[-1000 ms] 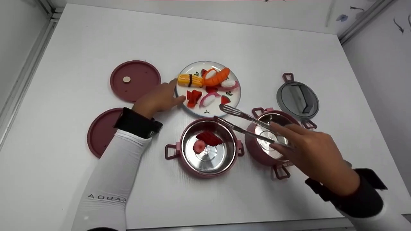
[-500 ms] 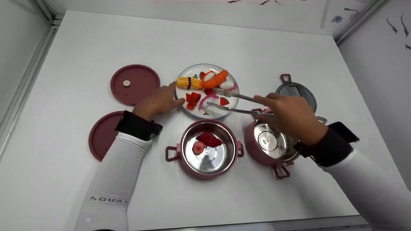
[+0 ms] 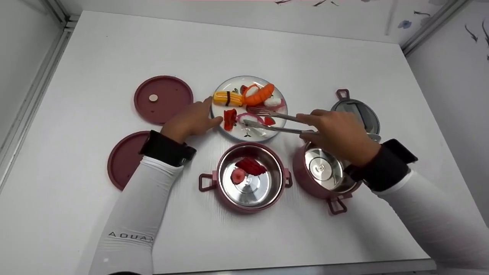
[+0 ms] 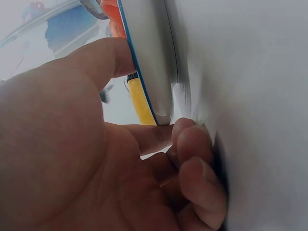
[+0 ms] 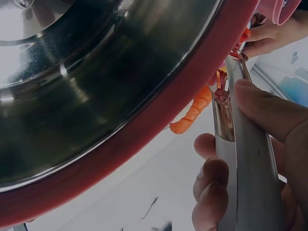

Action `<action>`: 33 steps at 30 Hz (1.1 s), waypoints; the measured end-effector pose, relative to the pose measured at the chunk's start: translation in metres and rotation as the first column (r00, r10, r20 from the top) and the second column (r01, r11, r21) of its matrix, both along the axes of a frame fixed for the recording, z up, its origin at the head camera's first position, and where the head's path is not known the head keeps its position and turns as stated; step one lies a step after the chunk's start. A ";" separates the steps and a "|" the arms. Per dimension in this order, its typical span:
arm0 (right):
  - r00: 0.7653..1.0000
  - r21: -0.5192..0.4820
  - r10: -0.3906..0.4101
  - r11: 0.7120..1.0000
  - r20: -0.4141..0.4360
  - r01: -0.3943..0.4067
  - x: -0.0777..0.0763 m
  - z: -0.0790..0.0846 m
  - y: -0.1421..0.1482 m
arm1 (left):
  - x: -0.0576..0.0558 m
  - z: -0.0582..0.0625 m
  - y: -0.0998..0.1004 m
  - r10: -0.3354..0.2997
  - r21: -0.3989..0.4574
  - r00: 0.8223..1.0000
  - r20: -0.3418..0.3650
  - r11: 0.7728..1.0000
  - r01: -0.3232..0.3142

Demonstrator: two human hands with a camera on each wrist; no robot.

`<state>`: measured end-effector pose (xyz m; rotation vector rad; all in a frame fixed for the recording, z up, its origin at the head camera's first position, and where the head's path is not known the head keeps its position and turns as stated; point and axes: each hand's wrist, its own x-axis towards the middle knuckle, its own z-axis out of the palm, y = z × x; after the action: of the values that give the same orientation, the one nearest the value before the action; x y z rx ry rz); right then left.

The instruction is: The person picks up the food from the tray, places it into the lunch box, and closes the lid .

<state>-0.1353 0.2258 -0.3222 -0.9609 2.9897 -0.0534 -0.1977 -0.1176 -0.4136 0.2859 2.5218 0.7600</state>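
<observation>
My left hand [image 3: 191, 120] holds the left rim of a white patterned plate [image 3: 228, 83]; in the left wrist view the thumb lies over the blue edge and the curled fingers are at its outer side. In my right hand [image 3: 338, 131] are metal tongs [image 3: 287, 130], their arms spread and tips over the plate. The tips flank a white-and-pink food piece [image 3: 245, 118]. Also on the plate are a yellow block with a black band [image 3: 221, 98], an orange curved piece [image 3: 261, 96], a folded red piece [image 3: 230, 119] and another white piece [image 3: 272, 102].
A pink-red pot [image 3: 250, 193] in front of the plate contains a dark red piece [image 3: 250, 166] and a pink round piece [image 3: 238, 176]. A second pot [image 3: 321, 168] sits under my right hand. Two maroon discs [image 3: 172, 95] lie left; a grey lid [image 3: 372, 114] lies right.
My right hand has moved up and left with the tongs, bringing their tips from above the pots onto the plate. The folded red piece looks turned. My left hand stays at the rim.
</observation>
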 end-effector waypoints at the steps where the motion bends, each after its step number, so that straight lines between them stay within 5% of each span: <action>1: 1.000 -0.004 0.004 1.000 -0.001 -0.004 0.000 0.000 0.000 | 0.000 0.001 0.000 0.000 -0.002 1.000 -0.003 1.000 0.000; 16: 0.998 -0.143 0.005 0.990 -0.068 -0.015 0.021 0.002 0.013 | -0.005 0.001 0.001 0.004 0.006 1.000 -0.008 1.000 -0.004; 26: 0.970 -0.242 0.036 0.966 -0.241 -0.095 0.090 0.017 0.031 | -0.006 0.004 0.005 -0.017 -0.016 1.000 0.002 1.000 0.017; 33: 0.978 -0.272 0.064 0.955 -0.199 -0.118 0.125 0.015 0.038 | -0.005 0.005 0.001 -0.009 -0.024 1.000 0.020 1.000 0.010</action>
<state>-0.0103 0.2638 -0.3071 -1.1919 3.1632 -0.4256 -0.2025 -0.1163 -0.4088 0.2801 2.5076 0.7243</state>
